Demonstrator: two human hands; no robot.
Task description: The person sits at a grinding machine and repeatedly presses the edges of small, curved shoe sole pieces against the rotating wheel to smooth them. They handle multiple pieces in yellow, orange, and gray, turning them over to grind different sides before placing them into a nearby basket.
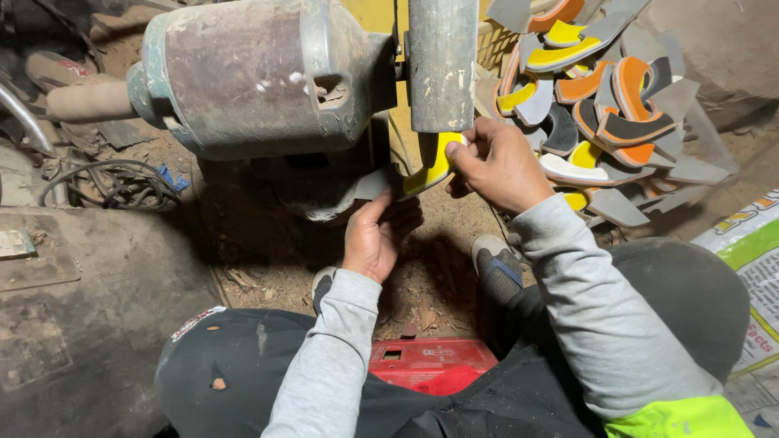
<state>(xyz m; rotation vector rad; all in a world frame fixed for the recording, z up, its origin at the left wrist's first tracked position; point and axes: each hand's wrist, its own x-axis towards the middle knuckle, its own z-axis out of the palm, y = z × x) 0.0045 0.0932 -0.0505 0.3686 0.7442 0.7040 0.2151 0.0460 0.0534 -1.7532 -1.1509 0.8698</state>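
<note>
— Where is the piece, relative to the hands?

— The curved yellow and grey sole piece (422, 169) spans the gap between both grips. The right hand (499, 162) pinches its upper yellow end, thumb and fingertips closed on the edge. The left hand (375, 235) holds the lower grey end from underneath, fingers closed around it.

— And what sits above the grip?

— Directly above the right hand's pinch stands the grey grinding drum (442, 65), and the yellow end of the piece touches its lower rim. To the left of both hands, higher up, is the dusty motor housing (260, 77).

— Anything beyond the right hand?

— Just past its knuckles, further right, a heap of similar sole pieces (604, 105) in orange, yellow and grey lies well apart from the held one.

— Below the grips?

— Under the left hand is dirt floor (268, 251) with scraps; nearer the body, a red box (430, 365) lies between the knees, and a shoe (497, 268) shows beneath the right forearm.
</note>
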